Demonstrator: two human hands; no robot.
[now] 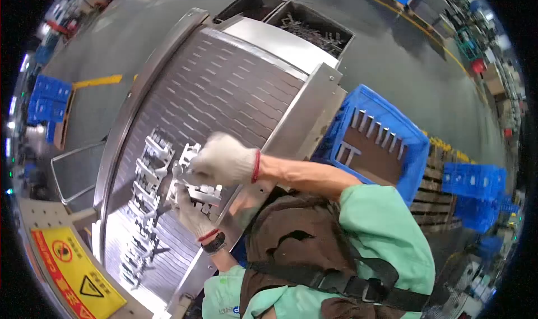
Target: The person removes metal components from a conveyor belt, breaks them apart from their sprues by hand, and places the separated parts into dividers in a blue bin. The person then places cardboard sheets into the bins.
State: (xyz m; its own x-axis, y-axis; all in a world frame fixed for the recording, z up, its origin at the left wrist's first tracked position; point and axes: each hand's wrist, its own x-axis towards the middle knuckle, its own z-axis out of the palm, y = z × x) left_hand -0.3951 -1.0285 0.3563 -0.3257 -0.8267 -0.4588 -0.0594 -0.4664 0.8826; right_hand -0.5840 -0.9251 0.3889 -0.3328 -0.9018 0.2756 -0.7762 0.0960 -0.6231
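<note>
My left hand [193,215], in a pale glove with a red cuff and a dark watch strap at the wrist, has its fingers closed round a silvery metal part [177,179]. Over the far end of that part, my gloved right hand [227,159] is curled shut; what lies inside its fingers is hidden, and its outline is slightly blurred. Both hands are above a slatted conveyor belt [224,95]. Left of them, a row of branched metal castings [147,193] runs along the belt. More metal pieces [206,194] lie beside my right hand.
A blue crate [417,151] with several metal bars on a brown sheet stands at right, near a wooden pallet [434,193]. Metal bins [350,41], one with scrap pieces, sit past the belt's far end. A yellow warning sign [75,271] is at lower left.
</note>
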